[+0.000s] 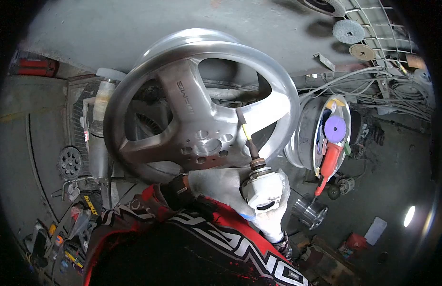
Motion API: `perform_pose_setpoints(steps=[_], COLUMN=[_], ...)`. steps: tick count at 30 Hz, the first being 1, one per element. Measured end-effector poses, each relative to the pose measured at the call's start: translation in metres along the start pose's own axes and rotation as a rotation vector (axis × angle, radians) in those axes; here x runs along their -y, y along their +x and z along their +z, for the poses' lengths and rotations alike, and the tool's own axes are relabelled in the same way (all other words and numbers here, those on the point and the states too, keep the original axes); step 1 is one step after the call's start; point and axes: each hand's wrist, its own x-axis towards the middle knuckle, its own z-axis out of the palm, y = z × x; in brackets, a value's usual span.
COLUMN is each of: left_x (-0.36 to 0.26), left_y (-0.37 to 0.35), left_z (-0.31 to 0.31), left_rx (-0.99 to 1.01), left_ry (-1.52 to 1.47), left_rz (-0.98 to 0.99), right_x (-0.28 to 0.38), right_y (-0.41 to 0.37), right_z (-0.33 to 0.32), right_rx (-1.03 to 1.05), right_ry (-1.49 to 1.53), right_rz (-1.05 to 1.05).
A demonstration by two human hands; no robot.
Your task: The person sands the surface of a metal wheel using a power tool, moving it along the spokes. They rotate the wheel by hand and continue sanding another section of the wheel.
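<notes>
A large silver alloy wheel (185,107) with broad spokes and raised lettering stands in front of me, tilted. My left hand (216,187), in a pale work glove, is closed around the side of a white die grinder (263,189). Lower on the same tool, my right hand (274,220), also gloved, grips its body. From the tool's nose a long, dark bit (249,140) with a yellow band reaches up, its tip right at the edge of the right-hand spoke near the window. The gloves hide part of the tool's housing.
At the right, a red angle grinder (330,162) with a purple disc (335,129) rests in another wheel rim (304,131). Cables (359,81) run along the wall near abrasive discs (348,31). Tools, including a DeWalt item (91,205), crowd the lower left. A metal cylinder (98,152) stands left.
</notes>
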Motion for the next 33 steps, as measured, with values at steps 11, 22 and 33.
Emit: perform_pose_setpoints(steps=[11,22,33], left_x=[-0.001,-0.009,0.009], left_y=[-0.015,-0.001,-0.009], left_z=[-0.004,-0.001,0.000], left_rx=[0.003,0.012,-0.003], left_ry=[0.026,-0.077,-0.041], left_rz=[-0.060,0.006,-0.003], right_x=[-0.006,0.007,-0.003], right_y=[0.012,0.004,0.009], right_z=[0.011,0.007,0.006], right_rx=[0.102,-0.022,-0.020], right_ry=[1.636,0.239,1.650], right_rz=[0.594,0.049,0.683])
